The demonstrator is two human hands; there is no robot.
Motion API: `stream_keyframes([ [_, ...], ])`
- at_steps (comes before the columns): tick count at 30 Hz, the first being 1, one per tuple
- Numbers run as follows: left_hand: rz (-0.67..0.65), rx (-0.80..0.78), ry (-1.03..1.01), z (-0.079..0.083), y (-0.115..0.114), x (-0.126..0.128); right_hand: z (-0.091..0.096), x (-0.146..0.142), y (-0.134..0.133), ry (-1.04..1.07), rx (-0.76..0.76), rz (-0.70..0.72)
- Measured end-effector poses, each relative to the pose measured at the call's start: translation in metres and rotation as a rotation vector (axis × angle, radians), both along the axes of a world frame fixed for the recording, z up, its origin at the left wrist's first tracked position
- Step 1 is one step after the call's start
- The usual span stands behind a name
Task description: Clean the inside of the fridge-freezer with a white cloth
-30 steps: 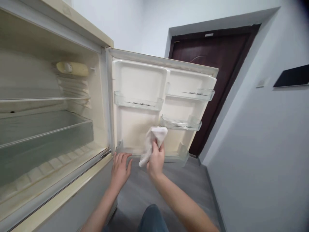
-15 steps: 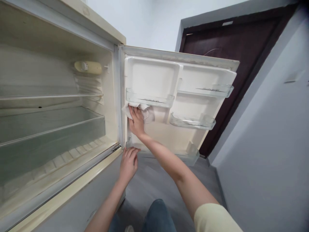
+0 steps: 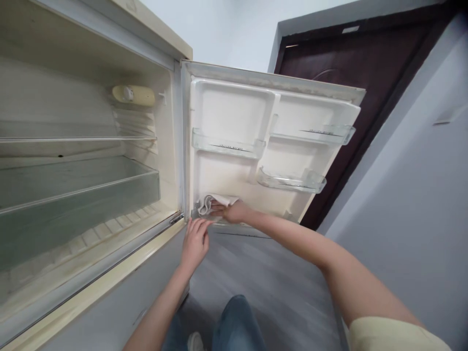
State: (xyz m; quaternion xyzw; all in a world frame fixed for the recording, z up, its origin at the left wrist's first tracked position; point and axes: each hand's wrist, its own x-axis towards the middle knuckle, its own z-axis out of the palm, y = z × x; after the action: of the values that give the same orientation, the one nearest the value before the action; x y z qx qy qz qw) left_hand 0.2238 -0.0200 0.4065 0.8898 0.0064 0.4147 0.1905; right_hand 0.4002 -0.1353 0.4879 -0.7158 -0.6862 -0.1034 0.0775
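My right hand (image 3: 234, 212) holds a white cloth (image 3: 221, 200) against the lower inner side of the open fridge door (image 3: 234, 178), just above the bottom door bin (image 3: 248, 229). Part of the cloth is bunched and folded over on its left side, and some fingertips are hidden by it. Near the hinge side, my left hand (image 3: 195, 241) has its fingers curled over the near corner of that clear bin, thumb below. The two hands are close together but apart.
The fridge compartment (image 3: 166, 161) stands open on the left, with glass shelves (image 3: 80, 139) and a yellowish lamp housing (image 3: 135, 95). Clear upper bins (image 3: 228, 147) jut from the door. Behind it are a dark red room door (image 3: 351, 53) and a pale wall (image 3: 413, 195).
My right hand has moved the cloth down from beneath the upper left bin to the bottom bin. My left hand has stayed at the lower corner.
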Motion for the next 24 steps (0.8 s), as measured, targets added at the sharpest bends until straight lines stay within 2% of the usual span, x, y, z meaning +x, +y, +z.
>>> stream_keyframes([
  [3,-0.004,0.000,0.005,0.000,0.001,0.000,0.033,-0.006,0.008,0.126,0.265,-0.131],
  [6,-0.015,-0.006,0.011,0.001,0.001,-0.001,0.076,-0.012,0.019,0.051,0.438,-0.174],
  [8,-0.012,-0.004,0.010,0.001,0.002,-0.002,0.088,-0.012,0.021,-0.007,0.516,-0.252],
  [10,-0.011,0.003,0.009,0.001,0.002,-0.002,0.081,-0.011,0.018,-0.031,0.556,-0.348],
  [13,-0.012,0.020,0.001,0.001,0.003,-0.002,0.041,-0.009,0.007,-0.001,0.592,-0.383],
  [16,-0.016,0.030,-0.009,0.001,0.003,-0.001,0.002,-0.011,-0.008,0.160,0.584,-0.249],
  [18,-0.014,0.028,-0.013,0.000,0.002,0.001,-0.008,-0.015,-0.014,0.296,0.550,-0.155],
  [19,-0.011,0.026,-0.013,0.000,0.002,0.001,-0.007,-0.017,-0.016,0.346,0.537,-0.123],
  [21,-0.004,0.027,-0.007,-0.001,0.001,0.002,0.009,-0.020,-0.014,0.369,0.556,-0.117],
  [24,-0.001,0.035,0.005,-0.001,0.001,0.002,0.046,-0.023,-0.003,0.177,0.630,-0.263],
])
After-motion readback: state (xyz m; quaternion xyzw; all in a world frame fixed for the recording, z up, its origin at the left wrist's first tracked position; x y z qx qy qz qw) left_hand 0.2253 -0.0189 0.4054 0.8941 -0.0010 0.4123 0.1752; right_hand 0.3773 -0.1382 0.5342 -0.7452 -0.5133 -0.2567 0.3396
